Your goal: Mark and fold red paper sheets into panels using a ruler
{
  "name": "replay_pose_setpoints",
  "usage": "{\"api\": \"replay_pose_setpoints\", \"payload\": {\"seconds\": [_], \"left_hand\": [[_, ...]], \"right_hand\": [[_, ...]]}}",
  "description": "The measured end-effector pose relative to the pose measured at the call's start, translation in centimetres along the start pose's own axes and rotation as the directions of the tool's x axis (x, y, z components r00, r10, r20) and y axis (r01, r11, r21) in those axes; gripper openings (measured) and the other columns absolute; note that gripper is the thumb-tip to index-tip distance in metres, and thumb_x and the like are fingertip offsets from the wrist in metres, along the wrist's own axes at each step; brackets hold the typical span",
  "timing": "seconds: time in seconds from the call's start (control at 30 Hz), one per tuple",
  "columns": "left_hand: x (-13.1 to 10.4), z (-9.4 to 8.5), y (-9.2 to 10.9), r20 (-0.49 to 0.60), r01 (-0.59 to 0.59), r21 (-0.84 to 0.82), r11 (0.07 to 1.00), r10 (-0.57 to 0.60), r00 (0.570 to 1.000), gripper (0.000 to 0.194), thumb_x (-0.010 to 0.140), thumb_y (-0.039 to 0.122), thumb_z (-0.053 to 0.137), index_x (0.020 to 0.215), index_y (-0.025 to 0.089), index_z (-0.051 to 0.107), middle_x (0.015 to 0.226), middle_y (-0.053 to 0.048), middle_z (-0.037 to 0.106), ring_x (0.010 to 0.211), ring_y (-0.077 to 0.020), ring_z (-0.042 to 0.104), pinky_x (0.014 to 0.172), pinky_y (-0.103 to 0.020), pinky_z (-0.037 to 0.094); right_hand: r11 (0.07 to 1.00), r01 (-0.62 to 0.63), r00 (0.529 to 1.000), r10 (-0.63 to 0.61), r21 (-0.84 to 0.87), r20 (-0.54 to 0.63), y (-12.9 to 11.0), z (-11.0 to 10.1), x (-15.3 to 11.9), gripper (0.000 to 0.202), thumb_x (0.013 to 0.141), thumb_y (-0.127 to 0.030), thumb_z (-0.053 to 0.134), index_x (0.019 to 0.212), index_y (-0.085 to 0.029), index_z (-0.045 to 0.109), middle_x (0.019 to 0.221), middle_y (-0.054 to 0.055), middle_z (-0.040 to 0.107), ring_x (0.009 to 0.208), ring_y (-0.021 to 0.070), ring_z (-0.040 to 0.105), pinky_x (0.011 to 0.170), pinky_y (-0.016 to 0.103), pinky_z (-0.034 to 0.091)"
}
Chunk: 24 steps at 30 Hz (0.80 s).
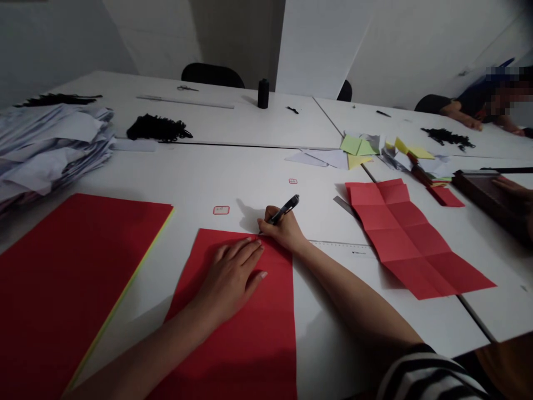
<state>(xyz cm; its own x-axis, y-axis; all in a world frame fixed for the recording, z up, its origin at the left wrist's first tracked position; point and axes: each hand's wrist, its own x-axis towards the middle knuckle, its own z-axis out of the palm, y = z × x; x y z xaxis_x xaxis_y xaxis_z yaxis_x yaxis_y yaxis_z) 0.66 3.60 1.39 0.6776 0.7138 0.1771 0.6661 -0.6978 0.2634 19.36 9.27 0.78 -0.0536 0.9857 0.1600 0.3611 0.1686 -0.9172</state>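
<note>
A sheet of red paper (266, 328) lies on the white table in front of me. My left hand (233, 275) rests flat on its upper part, palm down, fingers stretched out toward the far edge. My right hand (281, 225) is closed around a black pen (285, 208). The pen's tip is down by the paper's far edge, close to my left fingertips; the tip itself is mostly hidden. A clear ruler (341, 245) extends to the right from beneath or behind my right wrist. Beyond the sheet is a small red-bordered label (221, 210).
A stack of red sheets (83, 278) lies left, below a heap of white paper (50, 144). Creased red paper (408, 233) is on the right, near paper scraps (360, 145). Black yarn (156, 128) and a thread spool (263, 93) stand farther back. Another person's hand (514, 189) is at far right.
</note>
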Motion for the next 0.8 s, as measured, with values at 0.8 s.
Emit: {"api": "replay_pose_setpoints", "payload": {"seconds": [0.8], "left_hand": [[-0.06, 0.16, -0.10, -0.016, -0.017, 0.024, 1.000, 0.017, 1.000, 0.042, 0.096, 0.036, 0.044, 0.134, 0.019, 0.051, 0.139, -0.008, 0.055, 0.128, -0.0267, 0.047, 0.103, -0.046, 0.035]], "right_hand": [[1.000, 0.025, 1.000, -0.025, 0.003, -0.003, -0.15, 0.08, -0.08, 0.027, 0.076, -0.029, 0.059, 0.060, -0.022, 0.039, 0.052, -0.008, 0.037, 0.050, 0.0090, 0.032, 0.049, 0.025, 0.026]]}}
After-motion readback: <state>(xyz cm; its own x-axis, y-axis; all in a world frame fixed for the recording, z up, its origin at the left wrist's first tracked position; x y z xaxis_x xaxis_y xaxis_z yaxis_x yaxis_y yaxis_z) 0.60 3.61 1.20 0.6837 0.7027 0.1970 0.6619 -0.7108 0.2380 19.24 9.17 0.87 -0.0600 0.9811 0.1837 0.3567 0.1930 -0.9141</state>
